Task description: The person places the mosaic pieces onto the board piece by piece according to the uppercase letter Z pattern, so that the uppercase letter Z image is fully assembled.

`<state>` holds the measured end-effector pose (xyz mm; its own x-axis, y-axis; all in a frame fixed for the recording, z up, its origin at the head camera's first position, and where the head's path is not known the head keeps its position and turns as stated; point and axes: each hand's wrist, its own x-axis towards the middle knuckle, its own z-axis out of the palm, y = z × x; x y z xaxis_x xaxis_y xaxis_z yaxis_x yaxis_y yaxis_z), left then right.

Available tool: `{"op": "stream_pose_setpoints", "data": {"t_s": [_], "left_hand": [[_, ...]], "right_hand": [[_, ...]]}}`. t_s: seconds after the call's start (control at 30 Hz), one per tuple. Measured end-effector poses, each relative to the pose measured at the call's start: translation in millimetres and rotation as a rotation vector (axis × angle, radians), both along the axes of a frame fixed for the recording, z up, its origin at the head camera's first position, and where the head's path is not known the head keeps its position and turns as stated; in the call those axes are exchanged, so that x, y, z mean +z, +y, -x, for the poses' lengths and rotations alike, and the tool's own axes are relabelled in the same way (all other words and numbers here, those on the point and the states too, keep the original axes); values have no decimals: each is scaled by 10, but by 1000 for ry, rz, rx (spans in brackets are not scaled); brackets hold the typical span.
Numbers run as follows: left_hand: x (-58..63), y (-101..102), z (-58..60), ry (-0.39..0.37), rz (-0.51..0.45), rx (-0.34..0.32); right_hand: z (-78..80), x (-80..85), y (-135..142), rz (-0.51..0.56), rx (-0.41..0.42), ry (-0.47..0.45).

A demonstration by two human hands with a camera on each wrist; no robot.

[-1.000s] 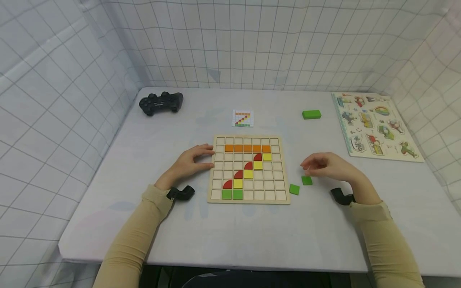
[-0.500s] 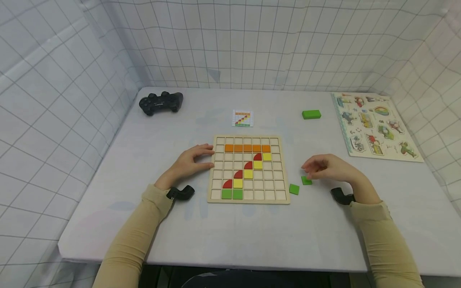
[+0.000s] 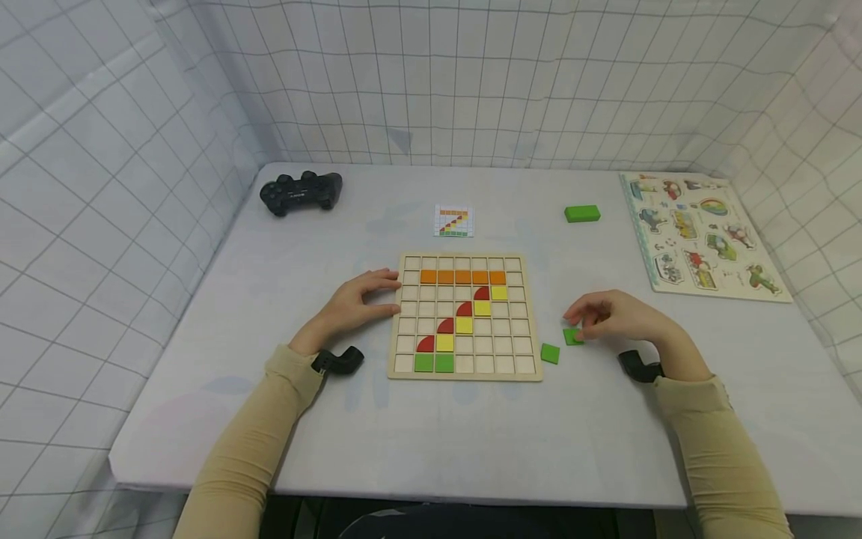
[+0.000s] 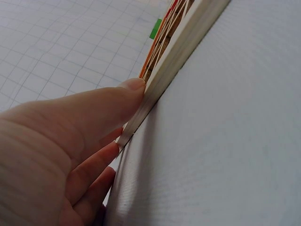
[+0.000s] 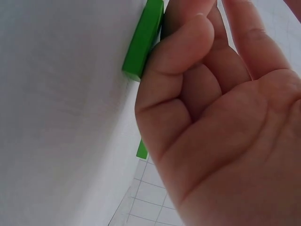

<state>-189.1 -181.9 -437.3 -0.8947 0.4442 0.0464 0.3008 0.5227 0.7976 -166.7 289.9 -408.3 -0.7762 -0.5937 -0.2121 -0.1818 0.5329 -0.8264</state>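
Observation:
A square wooden grid board [image 3: 491, 327] bears orange, red, yellow and green pieces. My left hand [image 3: 346, 305] rests at the board's left edge, with thumb and fingers spread along it. The left wrist view shows the thumb [image 4: 134, 84] touching the board's rim. To the right of the board, two square green tiles lie on the table. My right hand [image 3: 622, 314], fingers curled, pinches the farther green tile [image 3: 571, 336], the thumb covering its right corner. The nearer green tile [image 3: 550, 353] is by the board's edge. In the right wrist view, curled fingers [image 5: 183, 47] partly hide green pieces.
A small pattern card [image 3: 454, 221] lies behind the board. A green block [image 3: 582, 214] lies at the back right, near a picture puzzle board [image 3: 700, 236]. At the back left is a black game controller [image 3: 301, 193]. Grid-patterned cloth walls [image 3: 465, 82] enclose the table.
My right hand has come slightly down and nearer, from just above the farther green tile onto it. My left hand and the board have stayed in place.

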Motion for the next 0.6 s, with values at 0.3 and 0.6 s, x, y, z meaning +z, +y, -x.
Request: {"op": "stream_pose_setpoints", "data": {"t_s": [0.3,0.6], "left_hand": [[15,5,-12,8,16,2],[15,8,-12,0,14,2]], "right_hand": [[-6,10,1,7,19,-19],[-2,4,1,4,38,-22]]}}
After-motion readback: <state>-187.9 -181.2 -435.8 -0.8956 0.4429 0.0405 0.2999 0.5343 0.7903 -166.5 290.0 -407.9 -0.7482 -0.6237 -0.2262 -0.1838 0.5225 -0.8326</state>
